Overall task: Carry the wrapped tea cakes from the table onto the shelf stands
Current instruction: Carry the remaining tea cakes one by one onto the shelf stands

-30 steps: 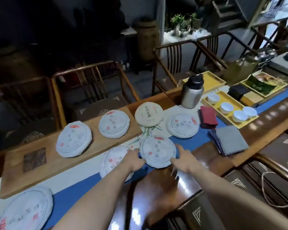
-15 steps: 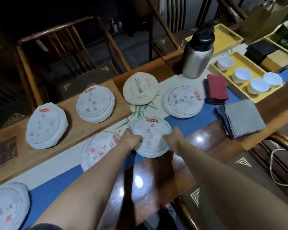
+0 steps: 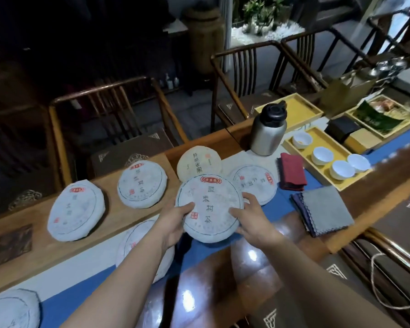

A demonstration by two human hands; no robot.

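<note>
While both hands hold it, the wrapped tea cake (image 3: 210,208) hangs above the near edge of the table (image 3: 137,254), at the centre of the head view. The left hand (image 3: 175,223) clasps its rim at 8 o'clock, thumb on the printed face; the right hand (image 3: 252,221) clasps the rim at 4 o'clock, thumb likewise on top. The disc has no true long axis. Its printed face tilts up toward the camera, with the red label at 12 o'clock and the characters running down to 6.

Other cakes lie close: a tan one (image 3: 199,165) at 12 o'clock, a white one (image 3: 255,184) at 2, another (image 3: 142,252) at 7, partly under the left forearm. The risk, as I judge it, is that the paper wrap slips or tears under pinched thumbs, or the swinging disc clips the steel flask (image 3: 268,131) at 1 o'clock. No shelf stands are in sight.
</note>
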